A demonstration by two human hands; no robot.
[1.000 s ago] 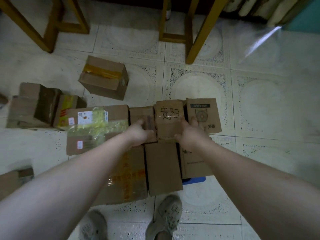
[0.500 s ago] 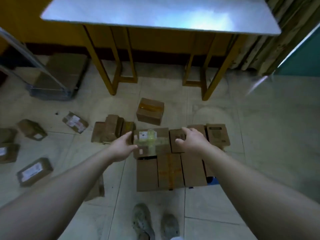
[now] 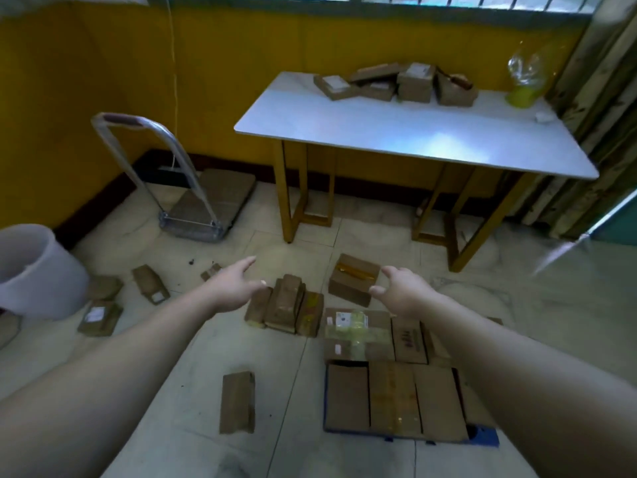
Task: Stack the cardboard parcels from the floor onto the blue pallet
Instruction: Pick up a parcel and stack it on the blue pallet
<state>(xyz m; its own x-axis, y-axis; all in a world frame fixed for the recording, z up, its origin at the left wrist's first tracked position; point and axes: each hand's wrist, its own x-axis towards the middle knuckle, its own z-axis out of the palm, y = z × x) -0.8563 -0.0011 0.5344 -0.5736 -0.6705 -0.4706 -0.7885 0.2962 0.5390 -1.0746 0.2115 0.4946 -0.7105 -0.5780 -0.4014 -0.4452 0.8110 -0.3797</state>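
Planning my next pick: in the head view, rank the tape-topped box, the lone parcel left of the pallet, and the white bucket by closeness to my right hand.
1. Tape-topped box, just left of the right hand.
2. Lone parcel, lower left on the floor.
3. White bucket, far left edge.

Parcels lie on the pallet; a loose parcel lies to its left.

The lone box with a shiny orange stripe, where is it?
Head view, centre-right: the box sits on the floor by the right hand, before the table.
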